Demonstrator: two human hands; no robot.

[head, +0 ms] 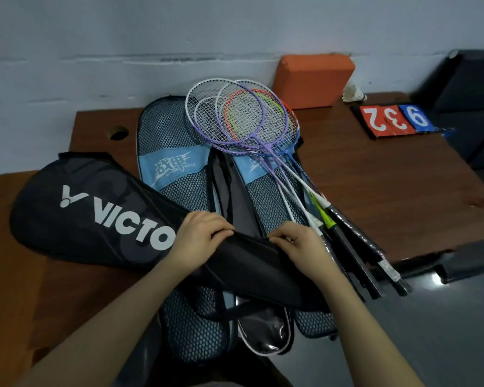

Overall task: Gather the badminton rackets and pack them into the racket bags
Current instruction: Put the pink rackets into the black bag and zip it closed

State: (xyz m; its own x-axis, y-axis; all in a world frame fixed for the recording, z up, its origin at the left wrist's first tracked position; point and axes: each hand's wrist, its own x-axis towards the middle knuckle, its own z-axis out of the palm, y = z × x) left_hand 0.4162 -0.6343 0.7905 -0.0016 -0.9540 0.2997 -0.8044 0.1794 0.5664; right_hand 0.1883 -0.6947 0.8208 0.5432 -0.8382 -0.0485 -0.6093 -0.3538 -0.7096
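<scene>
A black Victor racket bag [90, 208] lies across the brown table, head end to the left. My left hand [200, 236] grips its upper edge near the narrow end. Just to the right, my right hand [299, 244] pinches the same edge, seemingly at the zipper. Under it lie blue mesh racket bags [173, 146] and a black-lined one. Several badminton rackets [252, 118] in white, purple, orange and blue rest stacked on the mesh bags, with their heads toward the wall and handles [355, 247] overhanging the front right.
An orange foam block [313, 79] stands by the wall. A shuttlecock [352, 93] and a flip scoreboard [394, 120] showing numbers sit at the back right of the table [389, 185]. A dark cabinet [464, 93] is at the far right. Grey floor lies lower right.
</scene>
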